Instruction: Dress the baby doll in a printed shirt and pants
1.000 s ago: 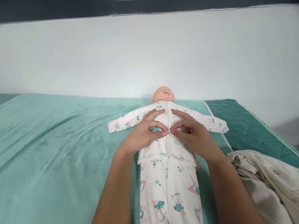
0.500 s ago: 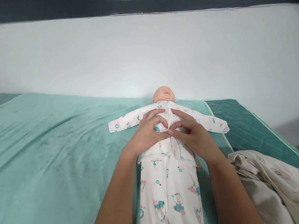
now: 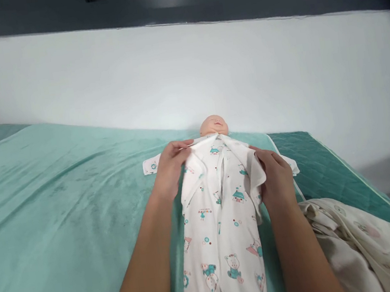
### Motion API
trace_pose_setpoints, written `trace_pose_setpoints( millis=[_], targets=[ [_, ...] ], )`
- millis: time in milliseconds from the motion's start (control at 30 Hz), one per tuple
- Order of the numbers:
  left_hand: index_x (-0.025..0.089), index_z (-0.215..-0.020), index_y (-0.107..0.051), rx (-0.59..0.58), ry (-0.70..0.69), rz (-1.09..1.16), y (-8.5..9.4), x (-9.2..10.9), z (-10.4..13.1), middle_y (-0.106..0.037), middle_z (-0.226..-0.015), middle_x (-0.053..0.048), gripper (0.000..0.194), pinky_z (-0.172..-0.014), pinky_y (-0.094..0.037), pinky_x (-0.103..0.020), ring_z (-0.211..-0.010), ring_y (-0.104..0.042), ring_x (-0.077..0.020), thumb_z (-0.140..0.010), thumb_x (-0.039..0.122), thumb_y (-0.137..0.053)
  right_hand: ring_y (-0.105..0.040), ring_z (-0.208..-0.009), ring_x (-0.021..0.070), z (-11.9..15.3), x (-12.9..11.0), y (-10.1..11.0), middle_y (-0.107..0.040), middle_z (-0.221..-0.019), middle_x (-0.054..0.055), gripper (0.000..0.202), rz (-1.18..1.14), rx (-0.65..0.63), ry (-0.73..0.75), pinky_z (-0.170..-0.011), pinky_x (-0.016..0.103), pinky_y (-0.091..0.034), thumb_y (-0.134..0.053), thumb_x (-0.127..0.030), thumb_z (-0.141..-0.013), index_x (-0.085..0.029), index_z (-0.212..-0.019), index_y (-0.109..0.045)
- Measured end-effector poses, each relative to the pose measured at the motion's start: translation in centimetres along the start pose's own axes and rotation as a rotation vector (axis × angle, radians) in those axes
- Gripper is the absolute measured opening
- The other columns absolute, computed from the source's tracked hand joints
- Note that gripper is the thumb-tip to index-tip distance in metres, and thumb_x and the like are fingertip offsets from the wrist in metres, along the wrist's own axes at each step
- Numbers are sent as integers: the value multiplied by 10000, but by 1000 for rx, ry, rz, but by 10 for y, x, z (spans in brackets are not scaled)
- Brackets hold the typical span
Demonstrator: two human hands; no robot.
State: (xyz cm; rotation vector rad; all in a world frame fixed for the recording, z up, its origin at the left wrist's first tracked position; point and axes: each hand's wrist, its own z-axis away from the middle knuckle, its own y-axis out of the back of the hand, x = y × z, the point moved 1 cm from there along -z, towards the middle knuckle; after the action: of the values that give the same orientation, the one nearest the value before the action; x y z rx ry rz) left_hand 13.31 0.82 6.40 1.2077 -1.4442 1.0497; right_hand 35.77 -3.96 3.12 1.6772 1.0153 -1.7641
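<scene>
A baby doll [image 3: 213, 125] lies face up, its head toward the wall, dressed in a white long-sleeved baby shirt [image 3: 249, 158] with small prints. The shirt's front is parted. My left hand [image 3: 172, 166] pinches the left front flap near the chest and holds it folded outward. On the other side, my right hand [image 3: 275, 171] grips the right flap, lifted and turned back. Between the flaps, white printed pants [image 3: 224, 247] reach up over the doll's middle and run toward me. The doll's arms are inside the sleeves, partly hidden behind my hands.
A light green sheet [image 3: 75, 219] with wrinkles covers the bed. At the right lies a darker green quilted mat [image 3: 307, 155], with a crumpled cream printed cloth [image 3: 365, 238] near my right forearm. A white wall [image 3: 135, 77] rises behind the doll.
My hands were together at the middle of the shirt's front. They have moved apart, left and right, drawing the two flaps open and uncovering the printed fabric beneath.
</scene>
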Motion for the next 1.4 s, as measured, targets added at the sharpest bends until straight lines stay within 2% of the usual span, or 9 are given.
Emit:
trace_pose_setpoints(
  millis=[100,267,400,633,733,833,1000,1267,1400],
  targets=[
    [220,-933,-608,167,78,-72,3,-10,-7,-676,-1142,-38,175,-749,-488,-275,-973,-622,-186,-839,366,-621,-612,-788,181,-7,8,3,-701,-969,34,322,119,80,33,-635,278,-458,-719,-462,-756,-202,-941,-677],
    [216,-1018,-643,116,34,-363,-7,-19,-11,-647,-1101,-40,317,-840,-458,-288,-949,-587,-175,-824,466,-659,-567,-808,177,0,4,-6,-677,-974,19,423,356,-94,118,-722,291,-452,-712,-556,-774,-223,-1034,-696],
    [201,-822,-609,74,50,-454,0,-23,-17,-633,-840,0,246,-744,-418,-274,-785,-551,-160,-873,440,-577,-541,-745,168,-6,6,-2,-677,-892,9,358,361,-130,120,-695,289,-431,-687,-517,-784,-216,-976,-714],
    [237,-912,-624,500,44,-852,41,-29,-24,-658,-971,-62,124,-748,-438,-335,-881,-604,-239,-891,312,-528,-591,-814,246,-39,18,38,-670,-948,97,315,570,324,188,-785,391,-468,-604,-333,-730,-166,-981,-693],
    [237,-1062,-659,430,-101,-1080,35,-29,-25,-635,-1158,-113,248,-892,-455,-421,-1125,-562,-306,-893,194,-482,-552,-1082,306,-33,19,29,-623,-1161,155,411,726,216,469,-987,470,-418,-547,-356,-801,-152,-1135,-672],
    [236,-1173,-660,220,-302,-1115,21,-31,-29,-615,-1291,-95,331,-1081,-378,-475,-1296,-479,-294,-932,184,-439,-480,-1243,292,-28,20,9,-589,-1289,131,417,771,23,673,-1093,485,-349,-491,-382,-895,-190,-1236,-636],
    [293,-1364,-564,-93,-350,-1066,14,-41,-38,-515,-1486,-34,433,-1204,-224,-525,-1449,-352,-240,-1002,227,-335,-554,-1167,299,-54,18,-7,-642,-1260,113,430,914,-115,573,-1007,493,-416,-428,-421,-948,-215,-1253,-651],
    [279,-1381,-562,58,-191,-1237,31,-45,-47,-617,-1372,-52,441,-1138,-329,-492,-1278,-521,-263,-1010,272,-323,-628,-982,329,-127,21,20,-703,-1087,124,384,1161,-67,157,-841,454,-472,-498,-352,-874,-231,-1171,-709],
    [268,-1373,-573,130,-86,-1273,36,-45,-47,-640,-1333,-51,459,-1102,-384,-474,-1238,-548,-256,-1002,232,-304,-592,-1106,321,-127,21,22,-648,-1232,130,444,1119,-85,383,-956,465,-466,-484,-304,-867,-183,-1261,-650]
  ],
)
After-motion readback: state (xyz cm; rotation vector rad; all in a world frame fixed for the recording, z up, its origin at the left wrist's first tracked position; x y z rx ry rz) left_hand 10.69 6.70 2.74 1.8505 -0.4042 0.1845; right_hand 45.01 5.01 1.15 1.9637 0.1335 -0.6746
